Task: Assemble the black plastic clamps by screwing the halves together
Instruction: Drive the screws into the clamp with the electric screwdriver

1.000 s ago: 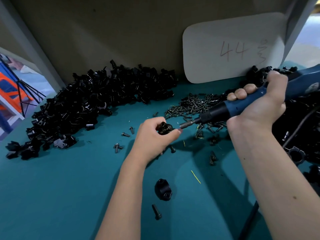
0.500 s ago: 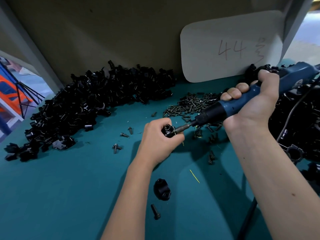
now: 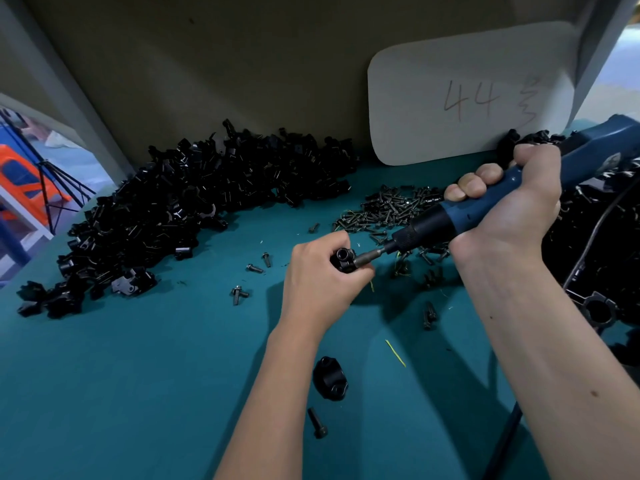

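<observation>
Black plastic fills my left hand (image 3: 320,282): its fingers (image 3: 334,242) are curled tight round the clamp (image 3: 343,260), held just above the teal counter (image 3: 138,375). My right hand (image 3: 509,209) has its fingers wrapped round the blue driver (image 3: 485,206), whose bit (image 3: 372,256) meets the clamp on the side facing my right fingers. I judge the screw is going in, so I keep the bit in line with it, press steadily, and brace the clamp against twisting.
</observation>
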A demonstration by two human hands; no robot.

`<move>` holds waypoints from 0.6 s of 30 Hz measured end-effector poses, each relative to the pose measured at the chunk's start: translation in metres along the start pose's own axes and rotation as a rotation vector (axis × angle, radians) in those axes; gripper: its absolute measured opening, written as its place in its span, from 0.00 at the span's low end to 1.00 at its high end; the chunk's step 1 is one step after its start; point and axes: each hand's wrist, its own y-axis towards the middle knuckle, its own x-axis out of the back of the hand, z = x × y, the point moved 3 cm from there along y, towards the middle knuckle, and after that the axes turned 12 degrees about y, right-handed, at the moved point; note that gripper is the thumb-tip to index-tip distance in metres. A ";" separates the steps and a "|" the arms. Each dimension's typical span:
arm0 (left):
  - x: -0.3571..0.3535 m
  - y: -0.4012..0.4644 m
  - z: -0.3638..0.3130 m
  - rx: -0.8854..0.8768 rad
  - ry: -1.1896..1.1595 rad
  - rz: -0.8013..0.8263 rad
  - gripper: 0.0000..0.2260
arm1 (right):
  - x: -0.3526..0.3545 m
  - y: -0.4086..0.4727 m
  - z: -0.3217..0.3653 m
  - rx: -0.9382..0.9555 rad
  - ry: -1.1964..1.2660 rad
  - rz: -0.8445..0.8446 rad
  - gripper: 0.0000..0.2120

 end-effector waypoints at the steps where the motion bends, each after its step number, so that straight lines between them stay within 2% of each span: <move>1: 0.000 0.000 0.000 0.006 0.008 -0.003 0.16 | -0.001 -0.001 -0.001 -0.009 0.002 -0.005 0.15; 11: -0.005 -0.005 0.003 0.082 0.109 0.045 0.14 | 0.009 -0.003 -0.009 0.081 0.029 -0.043 0.10; 18: -0.006 -0.006 0.004 0.106 0.171 0.073 0.12 | 0.006 -0.006 -0.012 0.102 -0.014 -0.011 0.10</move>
